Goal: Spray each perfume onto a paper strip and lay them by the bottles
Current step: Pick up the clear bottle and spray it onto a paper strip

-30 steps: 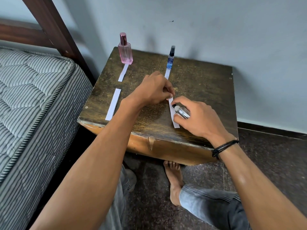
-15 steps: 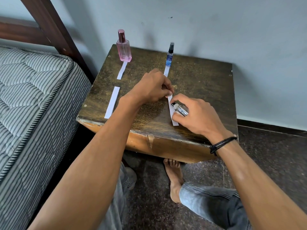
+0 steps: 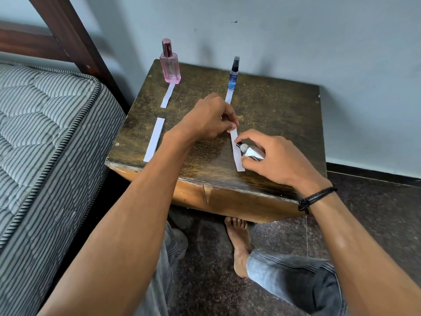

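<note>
Left hand (image 3: 209,120): fingers curled, far end of the paper strip (image 3: 237,157) is pinched between thumb and fingertips. Right hand (image 3: 280,160): fingers are wrapped round a small silver spray bottle (image 3: 251,152), held low and tilted, nozzle aimed at the strip's middle. Nozzle-to-paper contact cannot be told. The strip's near end is seen close to the front edge of the bench (image 3: 273,110).

Bench top is dark, worn wood with a mottled, scuffed finish and a lighter wooden front face. It is pushed against a pale blue-grey wall (image 3: 296,30).

At the back of the bench a pink bottle (image 3: 170,65) stands upright, with a short strip (image 3: 167,95) laid just in front of it. To its right a slim blue bottle (image 3: 234,76) stands upright, and another strip (image 3: 229,96) runs from its base toward the left hand, its near end hidden by the knuckles. A spare strip (image 3: 154,139) lies flat near the bench's left front corner, well apart from both hands.

On the left, a striped mattress (image 3: 45,133) sits beside the bench, with a dark wooden bed frame (image 3: 68,35) behind it. The floor (image 3: 376,213) is dark and speckled. A black wristband (image 3: 315,198) is worn on the right wrist. A bare foot (image 3: 238,242) and grey jeans (image 3: 296,281) are seen below the bench edge.
</note>
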The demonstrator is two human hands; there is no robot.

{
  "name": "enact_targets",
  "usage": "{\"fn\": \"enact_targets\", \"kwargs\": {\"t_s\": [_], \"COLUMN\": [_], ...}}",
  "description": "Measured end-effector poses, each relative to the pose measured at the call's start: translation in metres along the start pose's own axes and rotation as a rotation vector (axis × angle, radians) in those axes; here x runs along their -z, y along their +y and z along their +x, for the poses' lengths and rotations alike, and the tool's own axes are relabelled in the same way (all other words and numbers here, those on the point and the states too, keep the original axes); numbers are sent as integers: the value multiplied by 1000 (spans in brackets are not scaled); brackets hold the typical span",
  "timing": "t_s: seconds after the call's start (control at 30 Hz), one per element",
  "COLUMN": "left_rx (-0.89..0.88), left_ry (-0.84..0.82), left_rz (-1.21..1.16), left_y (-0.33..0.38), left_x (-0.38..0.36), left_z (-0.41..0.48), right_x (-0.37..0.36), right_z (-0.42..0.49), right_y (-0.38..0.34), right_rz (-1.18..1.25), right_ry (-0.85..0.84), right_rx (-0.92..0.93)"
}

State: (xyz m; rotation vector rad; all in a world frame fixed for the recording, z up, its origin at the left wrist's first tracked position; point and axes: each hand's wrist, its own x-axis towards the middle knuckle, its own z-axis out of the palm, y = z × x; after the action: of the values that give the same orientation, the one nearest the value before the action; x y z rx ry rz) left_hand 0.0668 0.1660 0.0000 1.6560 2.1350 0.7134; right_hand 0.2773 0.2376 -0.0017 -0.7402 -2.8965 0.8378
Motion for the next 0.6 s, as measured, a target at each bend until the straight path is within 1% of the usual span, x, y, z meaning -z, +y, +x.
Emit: {"fn": "enact_targets", "kwargs": {"t_s": [0.13, 0.6], "left_rx": [2, -1], "left_ry": [-1, 6], "left_rz": [3, 14], "left_y": [-3, -1], "left_x": [0, 1], "left_z": [1, 0], "right_x": [-1, -7], "right_z": [-5, -4], "right_y": [-1, -9], "right_rz": [-68, -136], "right_ry": [-30, 34], "right_rx": [15, 24]}}
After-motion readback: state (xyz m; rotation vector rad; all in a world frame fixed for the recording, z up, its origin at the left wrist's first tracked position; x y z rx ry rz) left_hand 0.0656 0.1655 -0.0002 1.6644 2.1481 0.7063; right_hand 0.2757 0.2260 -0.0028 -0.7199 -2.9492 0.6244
